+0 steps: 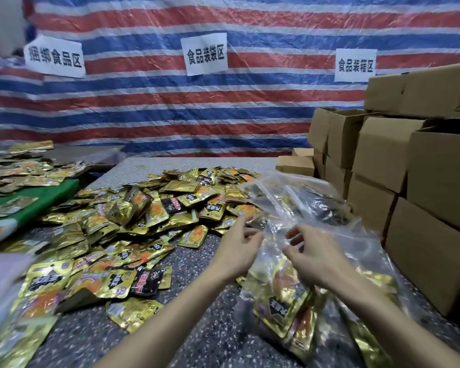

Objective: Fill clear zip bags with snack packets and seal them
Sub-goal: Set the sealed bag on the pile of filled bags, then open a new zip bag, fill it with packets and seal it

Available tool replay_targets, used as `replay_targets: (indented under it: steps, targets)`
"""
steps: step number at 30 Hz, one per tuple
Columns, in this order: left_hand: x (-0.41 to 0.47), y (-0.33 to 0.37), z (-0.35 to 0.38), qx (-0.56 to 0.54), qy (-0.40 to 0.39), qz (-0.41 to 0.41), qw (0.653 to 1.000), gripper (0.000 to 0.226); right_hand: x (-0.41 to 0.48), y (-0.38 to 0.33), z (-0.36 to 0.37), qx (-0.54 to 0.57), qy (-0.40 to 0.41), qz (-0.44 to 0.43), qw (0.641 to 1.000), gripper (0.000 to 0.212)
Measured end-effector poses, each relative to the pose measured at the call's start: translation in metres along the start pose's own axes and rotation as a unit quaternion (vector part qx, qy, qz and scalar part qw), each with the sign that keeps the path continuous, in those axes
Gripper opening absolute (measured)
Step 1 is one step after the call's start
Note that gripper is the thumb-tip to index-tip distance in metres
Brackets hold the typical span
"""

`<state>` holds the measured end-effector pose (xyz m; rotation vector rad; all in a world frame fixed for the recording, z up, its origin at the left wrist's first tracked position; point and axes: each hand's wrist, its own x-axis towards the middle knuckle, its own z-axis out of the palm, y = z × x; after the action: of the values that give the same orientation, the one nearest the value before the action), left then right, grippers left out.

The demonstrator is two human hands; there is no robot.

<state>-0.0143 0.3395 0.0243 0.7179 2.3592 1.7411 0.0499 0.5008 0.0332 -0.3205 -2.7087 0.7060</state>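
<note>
At far left a green sack [37,200] lies under scattered packets. Next to it, a loose heap of gold snack packets [149,208] covers the speckled table [197,274], reaching almost to the left hand [238,251]. That hand is just left of the mouth of the clear zip bag [276,293], with its fingers curled in a narrow pinch on the near-left part of the bag's top edge. The right hand [316,258] is on the other side of the mouth, its fingers likewise curled and pinching the film. Motion blur hides the exact contact points. The mouth therefore lies between the two sets of fingertips, and both hands are about equally near it. The bag's long axis runs from the mouth back toward the person, and the bag's body trails down below the wrists. It holds several gold packets, bunched in its lower half. Whether the zip strip is closed cannot be told, and sealing is judged to be the step in hand. Behind the right hand, more clear bags [311,197] holding dark and gold packets lie piled on the table. At far right stand stacked cardboard cartons [383,155], whose contents are not visible.
</note>
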Motion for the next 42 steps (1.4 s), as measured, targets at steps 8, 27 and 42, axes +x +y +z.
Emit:
replay_targets:
  steps: [8, 27, 42]
  targets:
    - [-0.069, -0.042, -0.111, 0.108, 0.129, 0.006, 0.986, 0.016, -0.012, -0.057, 0.052, 0.033, 0.015, -0.120, 0.992, 0.017]
    - [-0.166, -0.142, -0.301, 0.554, 0.290, -0.370, 0.687, 0.009, -0.023, -0.121, 0.101, 0.189, -0.088, -0.211, 0.955, 0.010]
    - [-0.146, -0.041, -0.241, 0.444, 0.405, 0.076, 0.795, 0.008, -0.024, -0.122, 0.086, 0.301, -0.146, -0.161, 0.929, 0.013]
